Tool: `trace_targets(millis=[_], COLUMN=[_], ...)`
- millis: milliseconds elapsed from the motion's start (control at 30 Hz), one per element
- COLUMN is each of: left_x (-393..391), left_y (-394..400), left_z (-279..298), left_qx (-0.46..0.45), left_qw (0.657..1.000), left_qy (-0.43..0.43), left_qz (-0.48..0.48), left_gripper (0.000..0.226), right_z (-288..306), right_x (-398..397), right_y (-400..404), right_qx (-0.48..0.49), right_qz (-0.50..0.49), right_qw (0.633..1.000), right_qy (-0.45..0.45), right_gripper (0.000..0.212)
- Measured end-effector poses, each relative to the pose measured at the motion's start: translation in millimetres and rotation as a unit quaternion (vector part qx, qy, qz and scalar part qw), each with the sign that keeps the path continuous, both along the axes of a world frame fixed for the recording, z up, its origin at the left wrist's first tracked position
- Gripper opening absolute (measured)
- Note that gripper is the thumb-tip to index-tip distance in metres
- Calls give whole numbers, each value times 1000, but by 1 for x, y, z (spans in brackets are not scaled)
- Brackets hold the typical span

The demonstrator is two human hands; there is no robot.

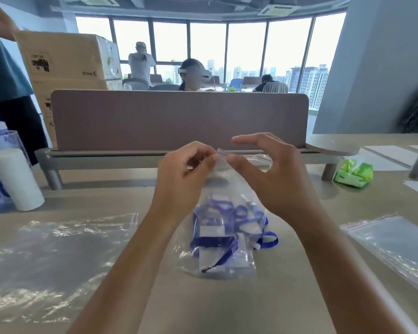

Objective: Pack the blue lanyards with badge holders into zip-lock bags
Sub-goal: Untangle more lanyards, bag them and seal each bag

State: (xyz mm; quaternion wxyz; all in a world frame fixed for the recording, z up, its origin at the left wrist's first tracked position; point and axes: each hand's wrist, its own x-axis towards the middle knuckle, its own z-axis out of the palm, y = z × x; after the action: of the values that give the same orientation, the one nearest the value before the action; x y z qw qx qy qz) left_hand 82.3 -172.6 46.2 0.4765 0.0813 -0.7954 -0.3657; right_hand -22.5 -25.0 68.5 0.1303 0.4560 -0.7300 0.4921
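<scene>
Sealing the zip-lock bag (223,213), held upright between my hands.
Left hand (186,169) pinches the zip strip; right hand (266,169) spread beside it. Blue lanyards (221,227) sit below. I'd run the pinch rightward along the strip.

Both forearms reach forward, the left hand (186,165) curled in a pinch, the right hand (268,172) with its fingers spread.
</scene>
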Motion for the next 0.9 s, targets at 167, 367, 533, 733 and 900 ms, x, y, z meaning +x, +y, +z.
trace_targets(millis=[167,367,533,733,900], left_x=[-5,-9,-11,-10,-8], left_y=[3,7,6,7,9], left_z=[1,0,-4,-2,0], left_qx=[-36,-39,-19,-45,-56], left_qw=[999,999,1000,999,998], left_qy=[-19,2,1,-15,-19], left_qz=[-14,-3,0,3,6], left_gripper=[10,9,6,8,8], right_z=[2,3,0,-2,-3], right_x=[-14,-21,-22,-24,-24], right_y=[-3,3,0,-2,-2], right_qx=[15,27,44,36,42], right_qz=[37,60,54,61,61], right_qw=[999,998,997,997,997], right_qy=[8,12,24,33,33], right_gripper=[4,3,5,4,5])
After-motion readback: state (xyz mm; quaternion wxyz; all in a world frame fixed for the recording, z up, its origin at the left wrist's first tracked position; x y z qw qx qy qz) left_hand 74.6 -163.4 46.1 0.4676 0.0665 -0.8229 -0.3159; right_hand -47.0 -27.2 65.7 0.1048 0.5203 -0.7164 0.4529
